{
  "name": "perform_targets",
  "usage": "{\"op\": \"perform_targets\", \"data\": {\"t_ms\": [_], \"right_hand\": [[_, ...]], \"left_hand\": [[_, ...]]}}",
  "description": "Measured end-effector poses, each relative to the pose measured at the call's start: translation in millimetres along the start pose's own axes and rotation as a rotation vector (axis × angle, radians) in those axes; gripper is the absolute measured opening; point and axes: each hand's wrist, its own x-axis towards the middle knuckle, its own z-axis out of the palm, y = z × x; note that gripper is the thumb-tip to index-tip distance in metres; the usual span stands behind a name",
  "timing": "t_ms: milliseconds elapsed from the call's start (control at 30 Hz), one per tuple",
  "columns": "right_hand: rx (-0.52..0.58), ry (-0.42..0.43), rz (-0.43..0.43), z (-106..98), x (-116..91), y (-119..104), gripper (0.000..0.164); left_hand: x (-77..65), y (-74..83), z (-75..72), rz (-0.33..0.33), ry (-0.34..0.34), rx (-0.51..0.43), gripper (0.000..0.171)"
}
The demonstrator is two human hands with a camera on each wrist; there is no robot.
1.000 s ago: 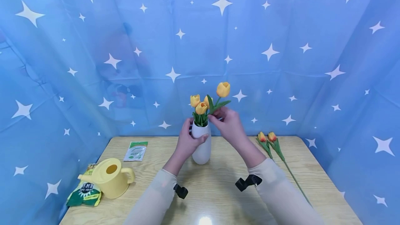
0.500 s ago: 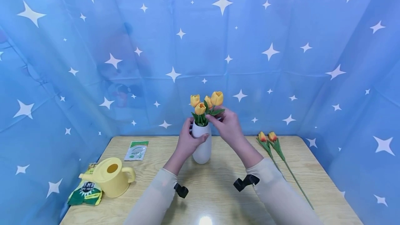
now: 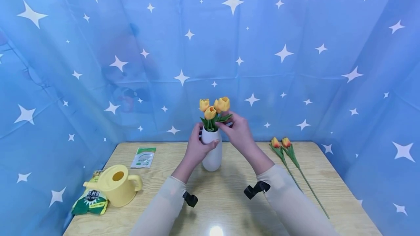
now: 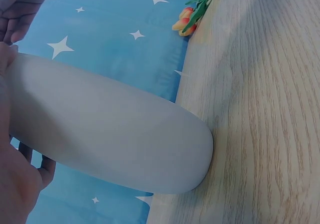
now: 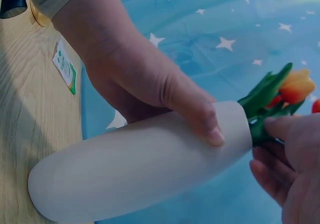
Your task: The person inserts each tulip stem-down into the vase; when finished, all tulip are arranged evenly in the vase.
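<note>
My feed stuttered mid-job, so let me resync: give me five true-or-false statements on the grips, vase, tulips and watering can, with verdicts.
1. The left grip holds the vase. True.
2. The right grip is on the watering can. False: the right grip pinches a yellow tulip at the vase's mouth.
3. Two red-and-yellow tulips lie on the table. True.
4. The vase lies on its side. False: it stands upright.
5. The watering can stands left of the vase. True.

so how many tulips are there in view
6: four yellow tulips bunched above the vase, and two red-and-yellow tulips lying at the right of the table; others could be hidden behind the bunch.
</note>
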Motion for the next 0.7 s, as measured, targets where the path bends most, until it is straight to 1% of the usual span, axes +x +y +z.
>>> {"op": "perform_targets", "data": {"t_ms": [267, 500, 700], "right_hand": [[-0.003, -0.035, 0.011, 3.0, -0.2, 8.1, 0.010], [0.033, -0.008, -0.006, 1.5, 0.1, 7.6, 0.009], [-0.002, -0.003, -0.028, 4.0, 0.8, 8.7, 0.007]], "left_hand": [[-1.5, 1.4, 0.3, -0.002, 0.001, 0.002, 0.073], [-1.4, -0.8, -0.3, 0.000, 0.005, 0.004, 0.073], [-0.6, -1.0, 0.1, 0.003, 0.006, 0.006, 0.074]]}}
